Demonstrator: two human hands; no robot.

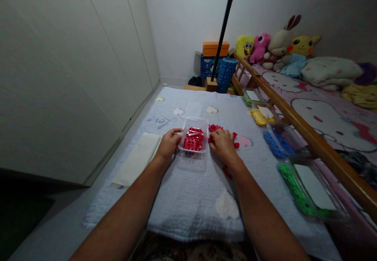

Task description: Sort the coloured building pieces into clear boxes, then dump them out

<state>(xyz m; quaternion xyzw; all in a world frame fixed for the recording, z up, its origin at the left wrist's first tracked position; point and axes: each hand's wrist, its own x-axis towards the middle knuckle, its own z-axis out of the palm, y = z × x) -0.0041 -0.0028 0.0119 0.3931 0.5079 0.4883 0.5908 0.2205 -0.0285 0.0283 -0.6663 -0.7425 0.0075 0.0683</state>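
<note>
A clear plastic box (pixel 194 122) holding several red building bricks sits on a pale blue blanket (pixel 191 198) spread on the floor. My left hand (pixel 169 143) grips the box's left side, fingers curled on its wall. More loose red bricks (pixel 216 128) lie just right of the box. My right hand (pixel 223 145) rests on that pile, fingers bent down over the bricks; whether it holds one is hidden.
Clear tubs of blue bricks (pixel 275 143), green bricks (pixel 297 192) and yellow bricks (pixel 259 116) line the blanket's right edge beside a wooden bed rail (pixel 303 129). A folded cream cloth (pixel 137 158) lies left. White wardrobe doors stand left; a black pole (pixel 224 29) and boxes behind.
</note>
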